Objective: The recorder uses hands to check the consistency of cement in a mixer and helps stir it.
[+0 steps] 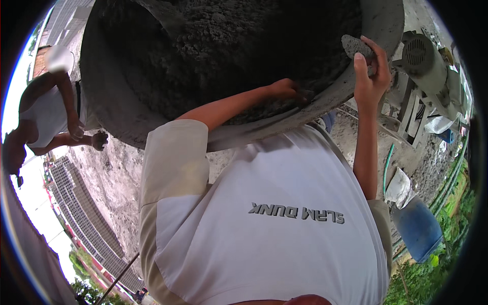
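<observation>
Inside round grey cement-caked mixer drum (127,96), left hand (285,89) digs wet mix, grip unclear; right hand (371,76), 3 o'clock, pinches grey cement lump (355,47).

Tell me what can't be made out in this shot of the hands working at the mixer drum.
Head view:
- Left hand: fingertips sunk in the grey mix, so its grip is hidden.
- Right hand: on the drum rim; whether it grips the grey lump beside its fingers is unclear.
- Mixer drum: top cut off by the frame edge; inside dark.
- Blue barrel: partly hidden by the shirt.
</observation>
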Demonstrator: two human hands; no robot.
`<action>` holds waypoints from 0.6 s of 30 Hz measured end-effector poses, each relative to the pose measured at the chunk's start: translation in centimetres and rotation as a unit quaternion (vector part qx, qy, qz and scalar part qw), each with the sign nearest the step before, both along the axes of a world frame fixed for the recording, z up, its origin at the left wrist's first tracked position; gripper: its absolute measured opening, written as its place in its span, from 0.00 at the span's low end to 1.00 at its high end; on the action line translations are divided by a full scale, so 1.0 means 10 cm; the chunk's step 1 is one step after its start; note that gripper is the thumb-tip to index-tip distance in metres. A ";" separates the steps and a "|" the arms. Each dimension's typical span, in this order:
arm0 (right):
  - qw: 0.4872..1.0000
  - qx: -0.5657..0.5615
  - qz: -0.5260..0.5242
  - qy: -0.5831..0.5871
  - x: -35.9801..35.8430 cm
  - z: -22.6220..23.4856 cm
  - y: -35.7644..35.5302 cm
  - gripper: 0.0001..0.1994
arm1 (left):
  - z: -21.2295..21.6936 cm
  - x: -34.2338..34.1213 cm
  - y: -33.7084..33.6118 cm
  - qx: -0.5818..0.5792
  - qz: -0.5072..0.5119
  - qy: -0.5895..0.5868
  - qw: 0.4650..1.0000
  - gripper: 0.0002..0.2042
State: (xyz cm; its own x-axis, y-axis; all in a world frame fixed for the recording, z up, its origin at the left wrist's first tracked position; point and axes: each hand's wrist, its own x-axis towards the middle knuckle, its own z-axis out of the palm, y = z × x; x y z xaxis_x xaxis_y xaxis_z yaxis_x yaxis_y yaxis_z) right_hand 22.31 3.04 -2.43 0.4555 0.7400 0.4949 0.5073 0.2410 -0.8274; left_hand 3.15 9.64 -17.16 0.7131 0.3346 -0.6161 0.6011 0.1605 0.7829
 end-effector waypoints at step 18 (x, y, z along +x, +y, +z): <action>0.999 0.003 -0.032 -0.017 0.03 -0.06 -0.04 0.16 | 1.76 -0.17 -0.03 -0.068 0.284 -0.191 0.937 0.10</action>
